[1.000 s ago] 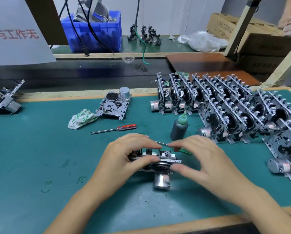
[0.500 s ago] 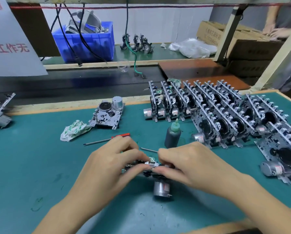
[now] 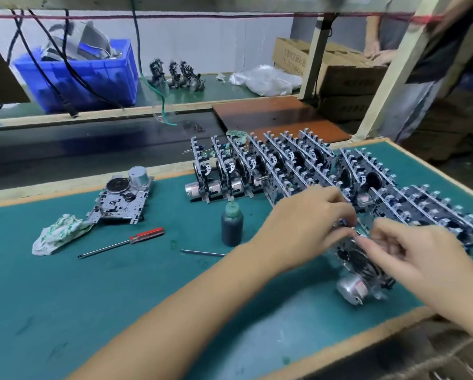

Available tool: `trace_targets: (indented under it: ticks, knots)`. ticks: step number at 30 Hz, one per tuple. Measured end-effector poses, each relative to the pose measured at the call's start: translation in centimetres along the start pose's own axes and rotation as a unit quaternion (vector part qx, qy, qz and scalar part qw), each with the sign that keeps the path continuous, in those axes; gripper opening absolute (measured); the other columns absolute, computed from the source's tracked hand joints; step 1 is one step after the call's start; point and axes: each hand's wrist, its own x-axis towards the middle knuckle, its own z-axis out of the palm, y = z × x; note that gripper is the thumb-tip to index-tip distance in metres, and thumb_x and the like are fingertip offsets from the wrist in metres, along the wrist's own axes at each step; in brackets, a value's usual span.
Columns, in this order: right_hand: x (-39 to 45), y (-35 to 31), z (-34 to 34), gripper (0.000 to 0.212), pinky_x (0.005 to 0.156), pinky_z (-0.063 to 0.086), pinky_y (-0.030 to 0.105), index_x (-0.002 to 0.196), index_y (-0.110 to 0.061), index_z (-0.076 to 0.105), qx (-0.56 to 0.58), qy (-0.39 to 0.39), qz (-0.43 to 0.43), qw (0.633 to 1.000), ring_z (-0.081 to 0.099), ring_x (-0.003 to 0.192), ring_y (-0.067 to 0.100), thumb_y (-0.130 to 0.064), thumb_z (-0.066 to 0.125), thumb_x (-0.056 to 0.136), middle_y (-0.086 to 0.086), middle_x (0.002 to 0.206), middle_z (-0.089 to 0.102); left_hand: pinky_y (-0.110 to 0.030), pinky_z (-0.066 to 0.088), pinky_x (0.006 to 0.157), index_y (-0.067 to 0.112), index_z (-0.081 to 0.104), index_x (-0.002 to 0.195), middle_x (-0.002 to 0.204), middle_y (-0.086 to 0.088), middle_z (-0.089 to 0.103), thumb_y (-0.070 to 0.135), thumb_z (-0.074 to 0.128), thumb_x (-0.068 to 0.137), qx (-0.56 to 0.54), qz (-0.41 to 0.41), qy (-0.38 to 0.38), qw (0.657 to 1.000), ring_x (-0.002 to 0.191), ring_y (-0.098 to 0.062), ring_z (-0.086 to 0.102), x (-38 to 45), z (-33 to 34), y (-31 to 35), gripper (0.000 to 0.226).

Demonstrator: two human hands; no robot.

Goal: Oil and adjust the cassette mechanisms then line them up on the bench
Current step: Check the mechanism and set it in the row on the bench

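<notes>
A cassette mechanism [image 3: 360,267] with a silver motor stands on edge at the near right of the green bench mat [image 3: 92,283]. My left hand [image 3: 303,229] grips its top edge from the left. My right hand [image 3: 419,259] pinches the same top edge from the right. It sits at the near end of the rows of upright mechanisms [image 3: 284,168] that run across the back and right of the mat. A dark oil bottle [image 3: 232,224] with a green tip stands just left of my left hand. One more mechanism [image 3: 121,200] lies flat at the back left.
A red-handled screwdriver [image 3: 125,241] and a thin metal pin [image 3: 202,252] lie on the mat. A crumpled cloth [image 3: 59,234] sits left. Behind are a blue bin [image 3: 92,75], hanging cables, cardboard boxes [image 3: 339,75] and another person's hands [image 3: 377,53].
Both hands have carried the mechanism from the middle front of the mat to the right, up against the near end of the rows. It now stands on edge there.
</notes>
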Motion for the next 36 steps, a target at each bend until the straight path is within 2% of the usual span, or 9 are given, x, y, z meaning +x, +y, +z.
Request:
trace_targets:
  ticks: [5, 9, 15, 19, 21, 24, 27, 32, 36]
  knots:
    - [-1.0, 2.1, 0.9, 0.043, 0.045, 0.034, 0.030, 0.057, -0.024, 0.035, -0.050, 0.053, 0.106, 0.992, 0.030, 0.036, 0.017, -0.027, 0.068, 0.084, -0.006, 0.037, 0.029, -0.036, 0.045, 0.085, 0.012, 0.064, 0.109, 0.112, -0.004, 0.054, 0.024, 0.058, 0.094, -0.015, 0.012, -0.014, 1.000, 0.106, -0.019, 0.049, 3.7, 3.0, 0.5, 0.020]
    - [-0.9, 2.5, 1.9, 0.042, 0.046, 0.035, 0.025, 0.056, -0.024, 0.033, -0.040, 0.074, 0.163, 0.983, 0.028, 0.038, 0.018, -0.020, 0.068, 0.079, -0.005, 0.037, 0.026, -0.038, 0.043, 0.090, 0.006, 0.065, 0.107, 0.112, -0.007, 0.055, 0.018, 0.058, 0.094, -0.069, -0.007, -0.016, 0.997, 0.105, -0.021, 0.051, 4.6, 4.4, 0.1, 0.018]
    - [-0.1, 0.6, -0.2, 0.036, 0.043, 0.032, 0.020, 0.075, -0.023, 0.043, -0.173, 0.054, 0.160, 0.970, 0.047, 0.036, 0.021, -0.057, 0.053, 0.076, -0.013, 0.044, 0.035, -0.038, 0.044, 0.092, 0.011, 0.061, 0.117, 0.120, -0.004, 0.056, 0.019, 0.054, 0.096, -0.069, -0.012, 0.008, 0.998, 0.112, -0.019, 0.047, 3.0, 4.6, 0.0, 0.024]
    - [1.3, -3.6, 0.5, 0.028, 0.040, 0.030, 0.025, 0.076, -0.024, 0.047, -0.087, 0.091, 0.051, 0.991, 0.045, 0.039, 0.017, -0.049, 0.050, 0.089, -0.011, 0.048, 0.036, -0.035, 0.041, 0.093, -0.001, 0.061, 0.107, 0.117, -0.014, 0.058, -0.006, 0.055, 0.079, -0.102, -0.002, 0.074, 0.992, 0.110, -0.028, 0.049, 0.1, 1.7, -0.2, 0.029]
    - [2.1, -6.4, 2.0, 0.022, 0.043, 0.031, 0.025, 0.072, -0.025, 0.047, -0.008, 0.070, -0.001, 0.997, 0.039, 0.043, 0.008, -0.043, 0.046, 0.085, -0.012, 0.051, 0.037, -0.027, 0.039, 0.088, 0.000, 0.061, 0.091, 0.105, -0.015, 0.062, -0.002, 0.047, 0.071, -0.117, -0.024, 0.107, 0.987, 0.100, -0.025, 0.051, -3.5, 0.0, -1.0, 0.025]
    - [3.5, -11.3, 5.1, 0.019, 0.044, 0.039, 0.027, 0.072, -0.024, 0.049, 0.062, 0.009, -0.078, 0.995, 0.043, 0.048, 0.006, -0.040, 0.047, 0.082, -0.014, 0.056, 0.041, -0.018, 0.038, 0.083, 0.009, 0.061, 0.084, 0.095, -0.004, 0.063, 0.003, 0.045, 0.068, -0.099, -0.113, 0.132, 0.980, 0.092, -0.016, 0.049, -10.3, -2.4, -3.3, 0.023]
    - [5.5, -16.8, 8.7, 0.018, 0.043, 0.042, 0.026, 0.074, -0.023, 0.051, 0.087, -0.054, -0.160, 0.982, 0.056, 0.056, 0.011, -0.038, 0.046, 0.081, -0.012, 0.063, 0.055, -0.014, 0.038, 0.079, 0.030, 0.054, 0.082, 0.090, 0.012, 0.057, -0.006, 0.053, 0.059, -0.055, -0.223, 0.150, 0.961, 0.086, -0.009, 0.049, -16.9, -5.4, -5.5, 0.042]
    - [9.9, -26.3, 14.2, 0.020, 0.065, 0.031, 0.033, 0.101, -0.018, 0.052, 0.141, -0.144, -0.277, 0.939, 0.054, 0.095, 0.021, -0.036, 0.045, 0.094, -0.002, 0.099, 0.060, -0.029, 0.039, 0.072, 0.027, 0.066, 0.085, 0.080, 0.025, 0.051, 0.012, 0.058, 0.073, 0.095, -0.414, 0.172, 0.889, 0.088, -0.009, 0.051, -26.2, -11.3, -8.6, 0.021]
    - [12.0, -33.2, 18.2, 0.024, 0.069, 0.036, 0.034, 0.112, -0.015, 0.051, 0.156, -0.155, -0.337, 0.915, 0.051, 0.105, 0.024, -0.031, 0.047, 0.095, 0.004, 0.109, 0.057, -0.041, 0.045, 0.073, 0.013, 0.070, 0.091, 0.089, -0.004, 0.065, 0.006, 0.078, 0.072, 0.267, -0.484, 0.163, 0.817, 0.089, -0.033, 0.059, -32.2, -15.8, -9.7, 0.021]
